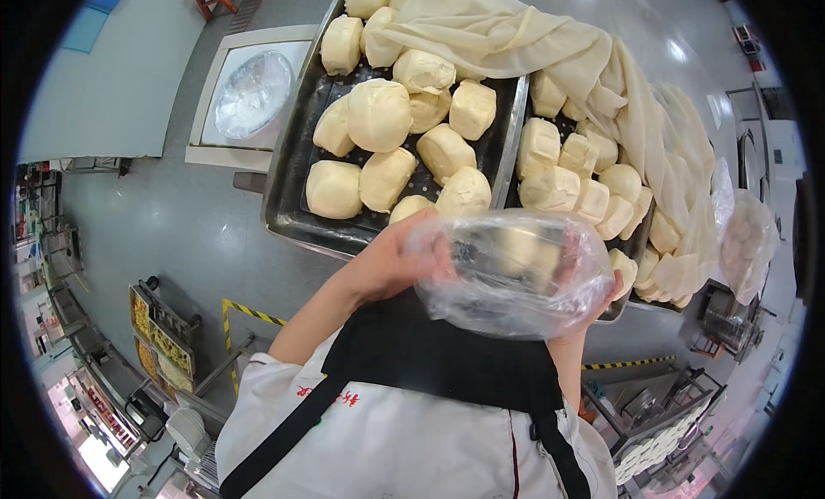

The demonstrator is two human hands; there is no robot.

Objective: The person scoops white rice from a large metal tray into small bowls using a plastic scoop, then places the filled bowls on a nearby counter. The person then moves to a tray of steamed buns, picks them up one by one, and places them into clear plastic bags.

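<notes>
Between my two hands is a thin clear plastic bag (509,286), spread wide and blurred by motion. My left hand (422,257) grips its left edge. My right hand (596,309) holds the opposite side, some fingers showing through the film. Pale buns are visible through the bag; whether any lie inside, I cannot tell. Just beyond, a dark perforated metal tray (289,176) carries several steamed buns (380,115). Against its right side stands another tray (638,251) with smaller-looking buns (540,144). A cream cloth (503,35) drapes over the far buns and down the right side.
Left of the trays, a plastic-covered bowl (253,94) rests on a white-framed stand (225,154). A bagged batch of round pieces (744,247) is at far right. Lower left are a trolley of food trays (161,338) and stacked white dishes (188,428). Striped tape (251,311) marks the floor.
</notes>
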